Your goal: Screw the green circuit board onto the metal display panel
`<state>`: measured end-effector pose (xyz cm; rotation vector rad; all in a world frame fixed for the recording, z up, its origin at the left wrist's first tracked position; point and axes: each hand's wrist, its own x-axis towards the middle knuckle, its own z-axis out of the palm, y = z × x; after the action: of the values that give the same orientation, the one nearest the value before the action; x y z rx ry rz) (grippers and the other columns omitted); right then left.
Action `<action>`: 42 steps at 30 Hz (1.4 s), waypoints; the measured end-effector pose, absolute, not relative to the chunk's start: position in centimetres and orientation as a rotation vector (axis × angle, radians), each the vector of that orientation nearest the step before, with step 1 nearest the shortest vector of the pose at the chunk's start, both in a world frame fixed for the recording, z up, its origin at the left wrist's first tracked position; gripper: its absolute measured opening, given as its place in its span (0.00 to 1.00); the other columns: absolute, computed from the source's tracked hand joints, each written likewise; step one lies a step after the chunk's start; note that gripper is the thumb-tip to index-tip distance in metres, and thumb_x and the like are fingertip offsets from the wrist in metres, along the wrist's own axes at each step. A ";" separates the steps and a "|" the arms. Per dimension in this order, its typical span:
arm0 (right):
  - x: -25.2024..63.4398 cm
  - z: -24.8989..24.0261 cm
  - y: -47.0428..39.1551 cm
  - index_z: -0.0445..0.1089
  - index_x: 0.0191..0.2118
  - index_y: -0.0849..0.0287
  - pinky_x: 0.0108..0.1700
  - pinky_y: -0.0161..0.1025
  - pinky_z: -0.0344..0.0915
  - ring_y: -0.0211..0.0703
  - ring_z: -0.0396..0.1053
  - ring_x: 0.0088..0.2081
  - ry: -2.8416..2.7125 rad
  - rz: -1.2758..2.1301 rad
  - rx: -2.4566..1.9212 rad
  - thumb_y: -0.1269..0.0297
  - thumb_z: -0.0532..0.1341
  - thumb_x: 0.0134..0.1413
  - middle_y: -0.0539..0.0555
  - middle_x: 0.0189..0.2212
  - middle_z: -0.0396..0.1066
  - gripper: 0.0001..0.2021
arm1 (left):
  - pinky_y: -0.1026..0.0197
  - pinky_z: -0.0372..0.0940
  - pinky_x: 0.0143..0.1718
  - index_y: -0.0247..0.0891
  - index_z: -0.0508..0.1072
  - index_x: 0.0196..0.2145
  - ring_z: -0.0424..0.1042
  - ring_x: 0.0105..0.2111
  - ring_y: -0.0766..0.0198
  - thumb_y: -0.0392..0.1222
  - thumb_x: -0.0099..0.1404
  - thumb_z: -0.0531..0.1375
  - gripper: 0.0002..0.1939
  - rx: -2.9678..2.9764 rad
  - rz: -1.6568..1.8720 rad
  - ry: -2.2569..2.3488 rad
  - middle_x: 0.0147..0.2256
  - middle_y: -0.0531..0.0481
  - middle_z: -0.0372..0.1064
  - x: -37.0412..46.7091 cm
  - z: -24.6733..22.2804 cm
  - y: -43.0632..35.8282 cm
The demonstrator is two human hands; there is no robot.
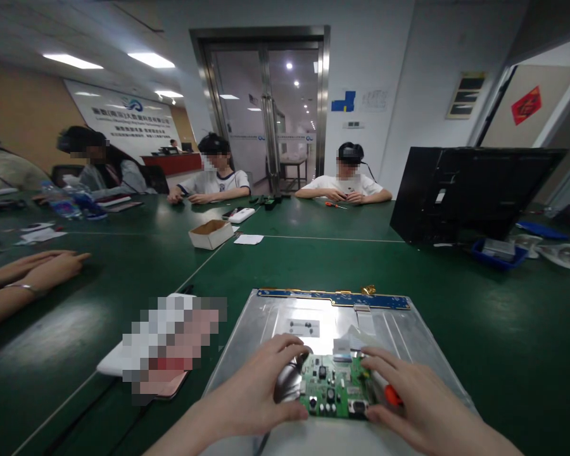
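Note:
A green circuit board (331,386) lies over the lower middle of a silver metal panel (270,323). My left hand (261,386) grips the board's left edge between thumb and fingers. On the right edge, my right hand (408,392) holds it the same way, and an orange-red handle (392,395) shows beneath that palm. A flat white cable (342,349) meets the board's top edge. Along the panel's far edge runs a narrow blue circuit strip (370,300), with a crumpled gold piece (368,290) beside it.
Phones (171,342), partly blurred out, lie left of the panel. A small open box (211,234) sits farther off. A black monitor (470,190) and blue tray (498,253) stand at right. Another person's hands (52,269) rest at left; several people sit around the green table (313,259).

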<state>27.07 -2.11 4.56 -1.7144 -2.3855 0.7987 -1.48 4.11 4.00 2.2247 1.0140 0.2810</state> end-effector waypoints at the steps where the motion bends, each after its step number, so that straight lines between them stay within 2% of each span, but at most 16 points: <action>1: 27.3 4.5 -2.0 0.60 0.64 0.53 0.57 0.60 0.61 0.63 0.62 0.60 -2.369 0.811 -1.713 0.54 0.61 0.57 0.60 0.67 0.54 0.30 | 0.45 0.55 0.60 0.44 0.68 0.57 0.60 0.58 0.47 0.44 0.51 0.72 0.37 2.234 0.284 1.017 0.59 0.44 0.60 -1.3 4.0 4.1; 4: 27.7 4.1 -1.9 0.58 0.66 0.52 0.60 0.62 0.58 0.64 0.59 0.62 -2.357 0.856 -1.704 0.50 0.60 0.57 0.59 0.68 0.52 0.32 | 0.44 0.56 0.60 0.46 0.68 0.57 0.60 0.58 0.46 0.43 0.50 0.72 0.36 2.236 0.305 1.017 0.58 0.45 0.60 -1.0 3.6 4.2; 11: 28.0 4.1 -1.9 0.60 0.65 0.48 0.58 0.63 0.60 0.66 0.61 0.60 -2.329 0.889 -1.686 0.49 0.63 0.55 0.58 0.68 0.50 0.33 | 0.40 0.54 0.60 0.50 0.66 0.60 0.56 0.60 0.44 0.46 0.54 0.70 0.37 2.265 0.293 0.989 0.61 0.45 0.57 -1.6 2.8 4.4; 17: 30.9 3.4 -2.2 0.58 0.66 0.50 0.58 0.62 0.61 0.65 0.62 0.60 -2.266 0.717 -1.761 0.52 0.63 0.55 0.60 0.66 0.54 0.33 | 0.39 0.54 0.60 0.50 0.61 0.63 0.55 0.61 0.44 0.48 0.62 0.65 0.33 2.371 0.292 0.949 0.62 0.45 0.57 -1.6 3.4 3.8; 21: 31.6 1.8 -2.7 0.59 0.65 0.50 0.50 0.64 0.67 0.66 0.69 0.54 -2.265 0.602 -1.887 0.46 0.59 0.58 0.60 0.66 0.53 0.31 | 0.39 0.52 0.62 0.47 0.60 0.64 0.54 0.61 0.44 0.44 0.63 0.63 0.32 2.413 0.296 0.947 0.62 0.45 0.57 -1.3 3.4 3.6; 26: 31.4 0.9 -2.8 0.58 0.66 0.53 0.46 0.62 0.70 0.61 0.75 0.46 -2.312 0.467 -1.959 0.44 0.50 0.64 0.61 0.66 0.52 0.30 | 0.40 0.52 0.62 0.44 0.61 0.63 0.54 0.61 0.44 0.43 0.63 0.62 0.32 2.433 0.283 0.936 0.62 0.43 0.57 -0.8 3.3 3.9; 30: 31.7 0.9 -2.5 0.61 0.64 0.53 0.46 0.61 0.71 0.60 0.76 0.45 -2.305 0.389 -1.929 0.46 0.50 0.64 0.61 0.65 0.55 0.28 | 0.39 0.52 0.62 0.43 0.62 0.62 0.54 0.61 0.44 0.43 0.63 0.62 0.30 2.439 0.273 0.934 0.62 0.42 0.56 -0.2 3.5 4.3; 34: 32.1 0.9 -2.3 0.61 0.64 0.54 0.48 0.63 0.68 0.63 0.73 0.50 -2.287 0.452 -1.917 0.46 0.51 0.63 0.61 0.65 0.55 0.29 | 0.40 0.52 0.61 0.44 0.62 0.61 0.54 0.61 0.44 0.44 0.63 0.63 0.30 2.428 0.285 0.898 0.62 0.42 0.56 -0.1 3.6 4.4; 37: 32.5 1.8 -1.7 0.66 0.61 0.56 0.52 0.64 0.66 0.64 0.70 0.53 -2.307 0.525 -1.864 0.53 0.54 0.61 0.61 0.63 0.60 0.25 | 0.43 0.58 0.58 0.42 0.64 0.58 0.61 0.56 0.47 0.43 0.62 0.63 0.27 2.384 0.349 0.891 0.58 0.42 0.61 -0.4 3.5 4.7; 40: 32.9 4.0 -0.7 0.75 0.52 0.56 0.56 0.59 0.63 0.61 0.68 0.56 -2.248 0.591 -1.714 0.66 0.55 0.54 0.59 0.56 0.70 0.20 | 0.49 0.65 0.48 0.39 0.69 0.49 0.69 0.45 0.52 0.41 0.65 0.58 0.14 2.330 0.507 0.992 0.46 0.44 0.70 -0.4 3.6 5.6; 42: 33.0 6.0 0.1 0.77 0.48 0.55 0.56 0.57 0.63 0.59 0.70 0.53 -2.071 0.584 -1.638 0.68 0.57 0.48 0.58 0.52 0.74 0.21 | 0.50 0.65 0.46 0.38 0.71 0.42 0.69 0.43 0.53 0.41 0.66 0.55 0.09 2.341 0.644 1.061 0.42 0.45 0.71 0.1 3.8 6.7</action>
<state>33.00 0.05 6.00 -1.6385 -2.0711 0.5839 0.08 6.68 3.79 2.3412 1.0609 0.6436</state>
